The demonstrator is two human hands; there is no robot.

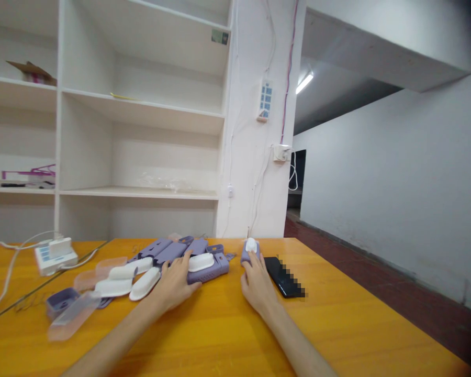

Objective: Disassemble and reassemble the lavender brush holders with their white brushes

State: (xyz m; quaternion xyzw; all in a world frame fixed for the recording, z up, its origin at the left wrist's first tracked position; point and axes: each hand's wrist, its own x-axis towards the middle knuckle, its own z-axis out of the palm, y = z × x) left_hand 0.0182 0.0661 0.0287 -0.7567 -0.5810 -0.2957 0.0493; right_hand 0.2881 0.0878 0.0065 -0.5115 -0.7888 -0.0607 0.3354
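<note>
White shelves (pixel 141 193) are standing beyond the far edge of the yellow table (pixel 357 324). Along that edge, left of its middle, purple cases (pixel 170 252) are lying in a pile. The left hand (pixel 176 283) is resting at the pile, fingers spreading apart, its tips and thumb meeting the left end of the nearest case (pixel 219 270); I cannot tell whether they are pinching it. The right hand (pixel 257 288) is reaching towards the far edge, its fingers spreading slightly at the near end of the lone case (pixel 244 256); again, I cannot tell about a pinch. A black phone (pixel 280 276) is lying between this hand and the right edge. A power strip (pixel 47 260) is sitting towards the far left corner. Clear lids (pixel 73 317) and white trays (pixel 145 284) are lying left of the left hand, one lid leaning by a purple box (pixel 57 306). White pieces are topping both the nearest case and the lone case.
</note>
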